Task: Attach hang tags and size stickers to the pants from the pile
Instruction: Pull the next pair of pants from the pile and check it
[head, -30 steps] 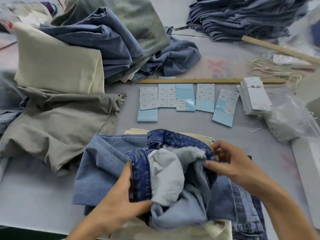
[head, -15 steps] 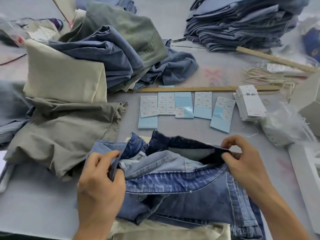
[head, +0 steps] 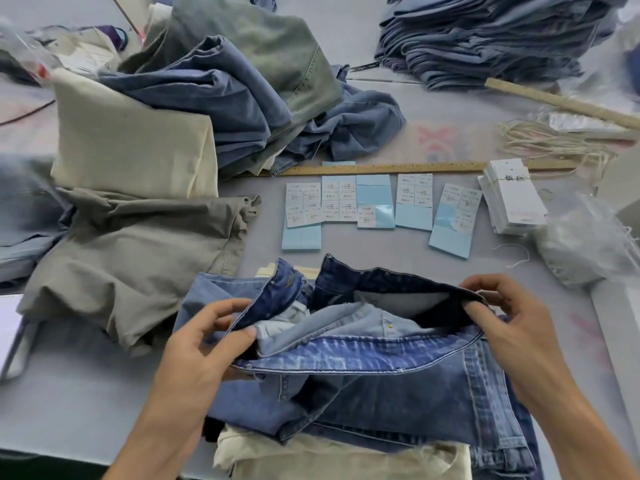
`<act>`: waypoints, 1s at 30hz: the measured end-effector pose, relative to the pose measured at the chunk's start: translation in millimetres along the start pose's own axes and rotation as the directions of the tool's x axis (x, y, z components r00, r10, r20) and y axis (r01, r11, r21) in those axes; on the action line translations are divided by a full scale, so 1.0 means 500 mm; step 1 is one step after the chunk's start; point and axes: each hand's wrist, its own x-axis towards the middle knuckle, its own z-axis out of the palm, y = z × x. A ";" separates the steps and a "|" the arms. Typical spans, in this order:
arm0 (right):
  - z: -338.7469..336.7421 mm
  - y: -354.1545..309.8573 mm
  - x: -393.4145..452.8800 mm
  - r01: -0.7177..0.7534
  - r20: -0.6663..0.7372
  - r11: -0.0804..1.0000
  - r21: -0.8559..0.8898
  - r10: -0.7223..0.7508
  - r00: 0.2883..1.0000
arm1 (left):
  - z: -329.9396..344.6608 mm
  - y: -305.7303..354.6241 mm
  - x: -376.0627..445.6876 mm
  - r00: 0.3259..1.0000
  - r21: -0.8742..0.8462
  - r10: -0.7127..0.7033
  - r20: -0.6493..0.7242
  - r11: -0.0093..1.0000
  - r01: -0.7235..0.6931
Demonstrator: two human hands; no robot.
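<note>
from the head camera, a pair of blue jeans (head: 398,386) lies near the front edge of the grey table (head: 69,410), waistband opened upward, on top of a cream garment (head: 346,459) that pokes out beneath it. the left hand (head: 197,348) pinches the left end of the waistband between thumb and curled fingers, and the right hand (head: 512,320) pinches the right end the same way, so the band is spread open between them and the pale inner lining shows. just beyond the jeans, five blue sticker sheets (head: 375,206) with white size stickers lie in a row, in front of a wooden ruler (head: 415,167). to the right of the row sits a stack of white hang tags (head: 512,199), with a bundle of pale strings (head: 550,140) behind it and a clear plastic bag (head: 585,247) beside it. a second wooden ruler (head: 561,102) lies diagonally at the far right, in front of a neat stack of folded blue pants (head: 485,36). to the left, a loose pile of pants (head: 225,84) in blue, green and cream rises at the back, and grey-beige pants (head: 131,261) lie crumpled in front of it, just left of the jeans.
</note>
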 end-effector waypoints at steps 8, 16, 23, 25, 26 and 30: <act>-0.021 -0.012 0.001 0.067 -0.145 0.993 -0.098 -0.081 0.986 | 0.008 0.000 0.012 0.838 0.673 0.543 -0.048 0.638 -0.375; -0.021 -0.028 -0.011 0.029 -0.141 0.992 0.125 -0.011 0.990 | 0.011 0.070 -0.006 0.875 0.350 0.483 -0.047 0.828 -0.438; -0.015 -0.124 -0.021 0.149 -0.081 0.965 0.215 -0.135 0.988 | 0.000 0.181 -0.031 0.757 0.318 0.627 0.182 0.691 -0.649; -0.011 -0.137 -0.024 0.144 -0.049 0.963 0.229 -0.137 0.989 | 0.012 0.197 -0.035 0.723 0.312 0.646 0.245 0.653 -0.690; -0.009 -0.140 -0.025 0.136 -0.041 0.964 0.230 -0.130 0.991 | 0.019 0.200 -0.037 0.719 0.317 0.645 0.258 0.647 -0.694; 0.010 -0.142 -0.025 0.042 0.000 0.955 0.293 -0.044 0.999 | 0.047 0.177 -0.040 0.819 0.304 0.521 0.240 0.761 -0.573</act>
